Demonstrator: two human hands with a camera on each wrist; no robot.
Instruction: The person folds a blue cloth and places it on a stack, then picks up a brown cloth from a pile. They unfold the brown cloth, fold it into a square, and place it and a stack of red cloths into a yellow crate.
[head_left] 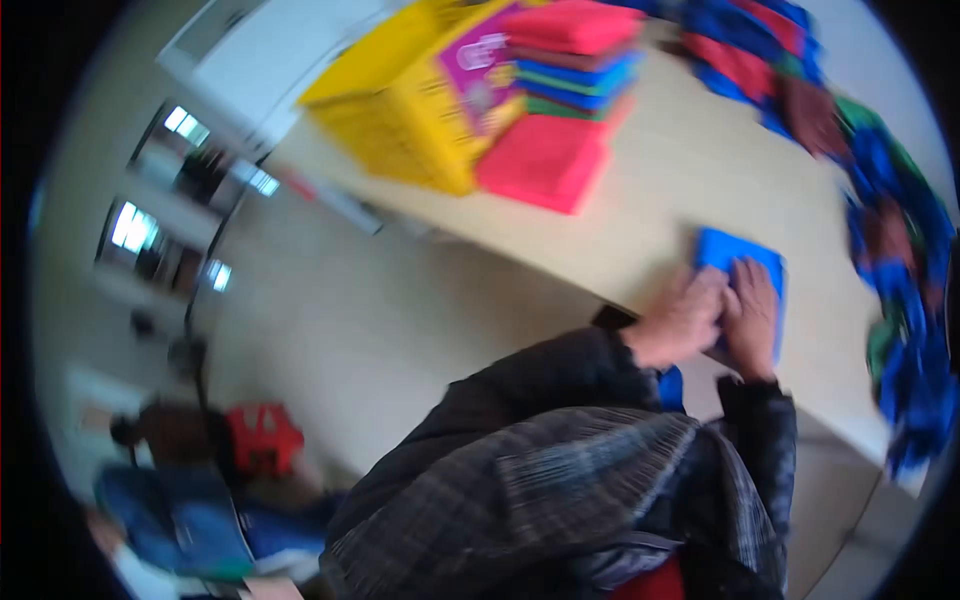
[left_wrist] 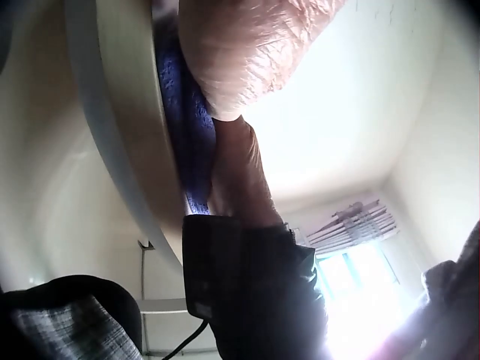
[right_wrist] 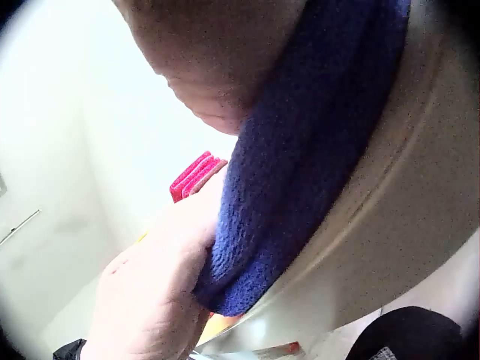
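Observation:
A folded blue towel (head_left: pixel 738 248) lies at the table's near edge. Both hands rest on it side by side, close together, in the head view. My left hand (head_left: pixel 685 315) covers its left part, and my right hand (head_left: pixel 752 315) lies over its right part with fingers extended. Seen from the left wrist, the towel (left_wrist: pixel 184 120) shows as a thick layer under the left hand (left_wrist: pixel 240 52) and right hand (left_wrist: pixel 240 176). In the right wrist view the towel's folded side (right_wrist: pixel 300 157) hangs close to the table edge, between the right hand (right_wrist: pixel 217 56) and left hand (right_wrist: pixel 157 285).
A stack of folded red, blue and green towels (head_left: pixel 575 75) stands beside a yellow box (head_left: pixel 390 120) on the pale table (head_left: pixel 690 160). Loose crumpled towels (head_left: pixel 885 240) line the far right side. Another person's blue clothing (head_left: pixel 190 515) shows at lower left.

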